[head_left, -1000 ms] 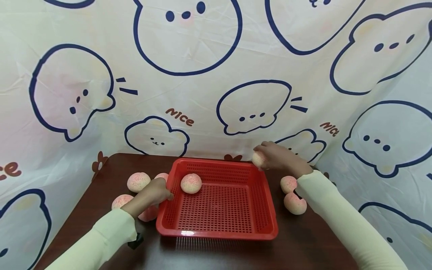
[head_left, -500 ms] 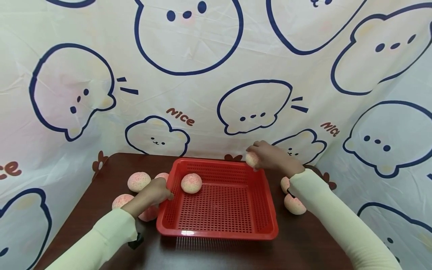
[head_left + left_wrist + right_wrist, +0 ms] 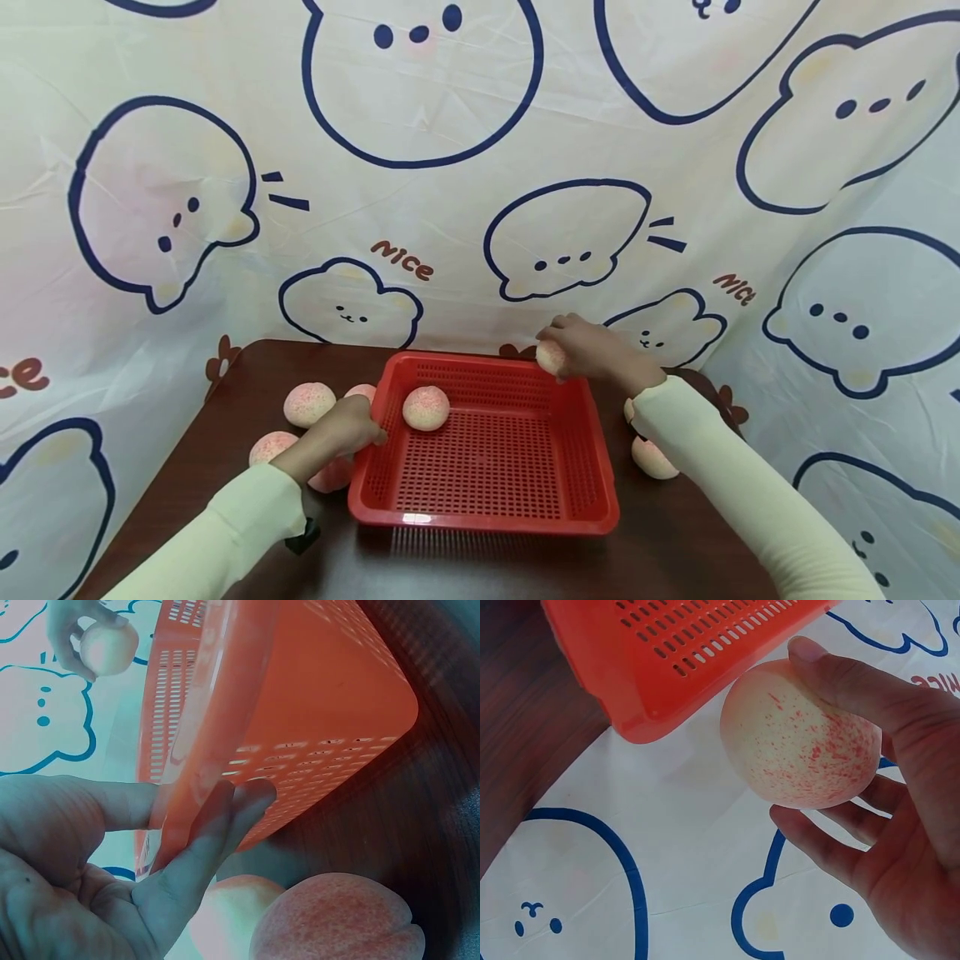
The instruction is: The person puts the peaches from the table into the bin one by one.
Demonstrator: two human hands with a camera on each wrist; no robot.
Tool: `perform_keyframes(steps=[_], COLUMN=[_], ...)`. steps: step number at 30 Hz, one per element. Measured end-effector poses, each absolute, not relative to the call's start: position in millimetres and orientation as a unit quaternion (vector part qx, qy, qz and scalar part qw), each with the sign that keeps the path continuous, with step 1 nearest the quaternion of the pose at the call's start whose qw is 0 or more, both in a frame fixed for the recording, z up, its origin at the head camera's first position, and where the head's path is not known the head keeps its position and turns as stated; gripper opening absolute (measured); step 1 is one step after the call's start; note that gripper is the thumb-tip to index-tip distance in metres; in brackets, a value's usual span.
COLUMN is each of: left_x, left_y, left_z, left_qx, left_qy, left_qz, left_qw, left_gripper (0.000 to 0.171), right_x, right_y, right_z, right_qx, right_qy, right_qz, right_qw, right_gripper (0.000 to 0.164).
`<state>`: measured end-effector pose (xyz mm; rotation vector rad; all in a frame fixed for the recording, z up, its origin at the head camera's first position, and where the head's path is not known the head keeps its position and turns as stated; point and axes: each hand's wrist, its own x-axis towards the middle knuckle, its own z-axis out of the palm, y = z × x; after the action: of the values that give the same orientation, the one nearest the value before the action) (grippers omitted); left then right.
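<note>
A red perforated plastic basket (image 3: 480,522) stands mid-table, with one peach (image 3: 426,408) inside near its left wall. My left hand (image 3: 348,429) pinches the basket's left rim; in the left wrist view the thumb lies on one side of the rim (image 3: 225,697) and the fingers on the other. Over the basket's far right corner, my right hand (image 3: 588,350) grips another peach (image 3: 802,739), pale with red speckles, between thumb and fingers. Beside my left hand, several peaches lie on the table, among them a pink one (image 3: 309,405) and a redder one (image 3: 337,922).
To the right of the basket, two peaches, the nearer one (image 3: 655,458) plainer to see, lie partly behind the right sleeve. The dark brown table (image 3: 450,575) meets a printed cloth backdrop (image 3: 450,208) at the back and sides.
My right hand has moved left with its peach, from beside the basket's far right corner to over its back rim. The left hand and basket have stayed put.
</note>
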<state>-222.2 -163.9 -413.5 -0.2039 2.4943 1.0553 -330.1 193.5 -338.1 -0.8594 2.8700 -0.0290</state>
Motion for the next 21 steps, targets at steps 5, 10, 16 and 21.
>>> perform_keyframes(steps=[5,10,16,21], left_x=[-222.2,-221.5,-221.1,-221.7], left_y=[-163.3,-163.0,-163.3,-163.7], left_z=[-414.6,-414.8,-413.8,-413.8], left_qx=[-0.072,-0.072,-0.070,-0.069], left_qy=[0.896,0.899,0.902,0.902], left_qz=[0.383,0.377,0.373,0.372], left_qw=[0.212,0.209,0.208,0.208], left_gripper=[0.028,0.026,0.026,0.026], right_x=[-329.7,-329.5,-328.8,-328.0], right_y=[189.0,184.6,179.0,174.0], right_z=[-337.4,-335.5,-335.5,-333.7], right_qx=[-0.288,-0.288,-0.296,-0.316], right_qy=[0.955,0.956,0.953,0.948], right_qz=[-0.007,-0.013,-0.023,-0.013], right_qw=[0.072,0.061,0.055,0.046], right_gripper=[0.065,0.065,0.063,0.065])
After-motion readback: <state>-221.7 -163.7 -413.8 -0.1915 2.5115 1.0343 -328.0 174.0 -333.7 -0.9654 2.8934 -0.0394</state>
